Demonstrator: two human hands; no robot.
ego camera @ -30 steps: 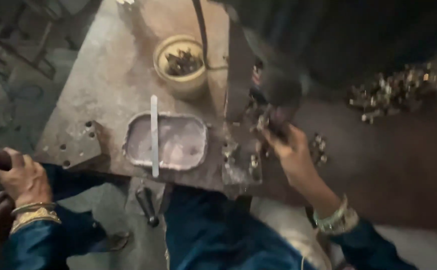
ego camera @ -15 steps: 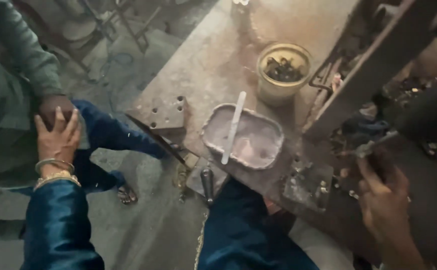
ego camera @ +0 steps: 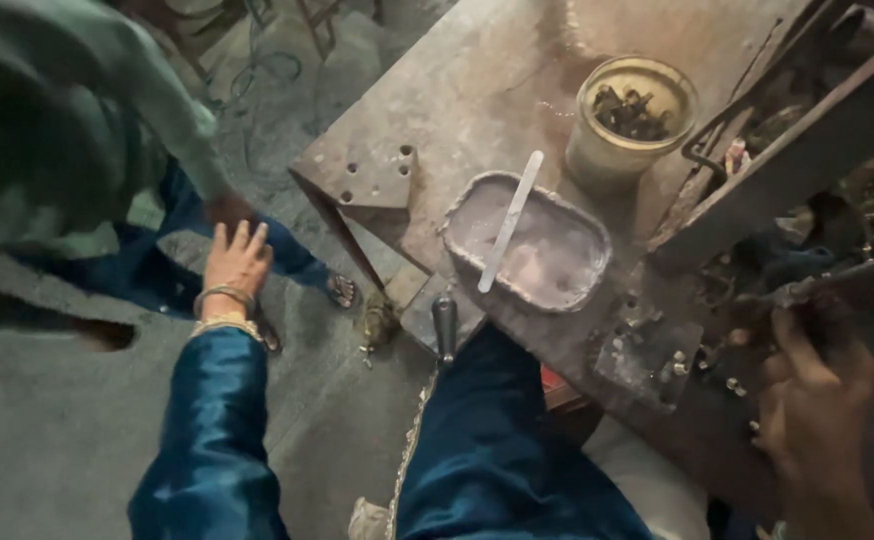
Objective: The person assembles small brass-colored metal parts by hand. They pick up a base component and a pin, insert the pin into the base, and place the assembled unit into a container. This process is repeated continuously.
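Metal bench (ego camera: 517,90) filled the 1 o'clock side, holding a shallow tray (ego camera: 527,240) and a yellow cup (ego camera: 607,150). Right hand (ego camera: 807,410), 4 o'clock, touched a dark lever (ego camera: 837,285); couldn't tell its grip. Left hand (ego camera: 235,262), 9 o'clock, lay open against another person's hand (ego camera: 227,208).

Rusty metal workbench (ego camera: 517,90): oval tray (ego camera: 527,245), yellowish tub (ego camera: 607,150), loose small parts (ego camera: 672,365)

Dim, muted light with a cool cast; the brightest patch falls on the worktop (ego camera: 517,90) toward 12 o'clock. Deep shadow swallows the 3 o'clock side, where the right hand (ego camera: 817,400) shows dark and soft. Motion blur smears the green sleeve (ego camera: 67,130) at 10 o'clock. Fine grain throughout; no harsh glare.
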